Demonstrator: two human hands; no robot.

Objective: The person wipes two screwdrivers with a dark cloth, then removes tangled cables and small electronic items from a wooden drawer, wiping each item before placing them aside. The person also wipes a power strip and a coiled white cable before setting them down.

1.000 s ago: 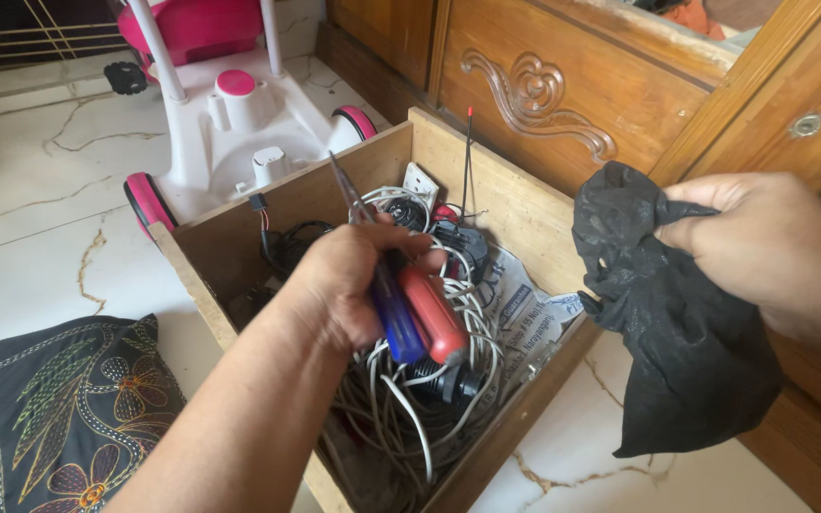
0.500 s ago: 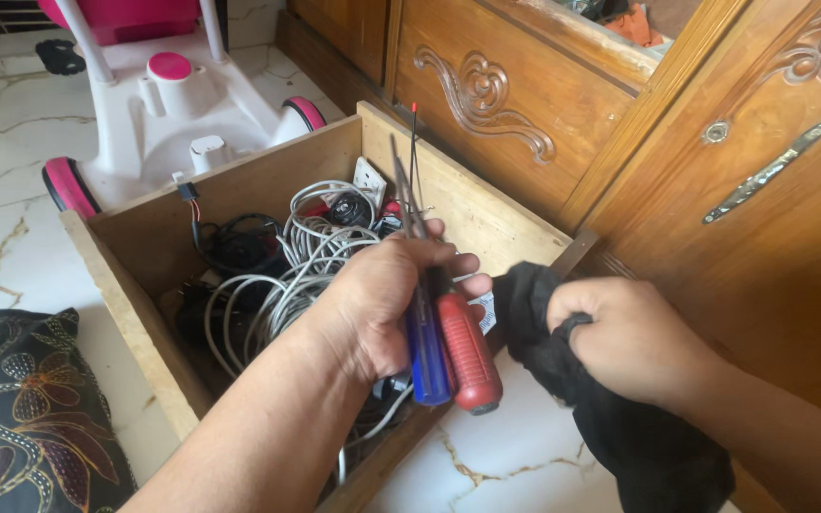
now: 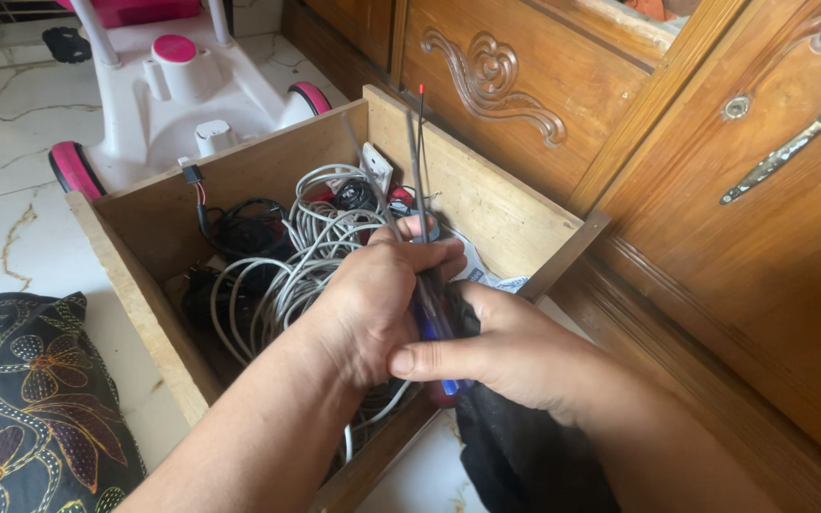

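Observation:
My left hand [image 3: 372, 294] grips two screwdrivers [image 3: 434, 321], one with a blue handle and one with a red handle, their metal shafts pointing up and away over the open wooden drawer [image 3: 135, 285]. My right hand [image 3: 515, 351] holds a black cloth [image 3: 525, 456] and wraps it around the screwdriver handles, thumb pressed across them. The cloth hangs down below both hands. The drawer holds a tangle of grey and white cables [image 3: 296, 256], black cords and a white plug.
A carved wooden cabinet [image 3: 715, 190] with a metal handle [image 3: 789, 147] stands to the right. A white and pink toy ride-on [image 3: 182, 95] sits behind the drawer on the marble floor. A black embroidered cushion [image 3: 30, 399] lies at the lower left.
My right hand brought the black cloth from the right onto the screwdriver handles and closed around them. My left hand stayed over the drawer with the screwdrivers.

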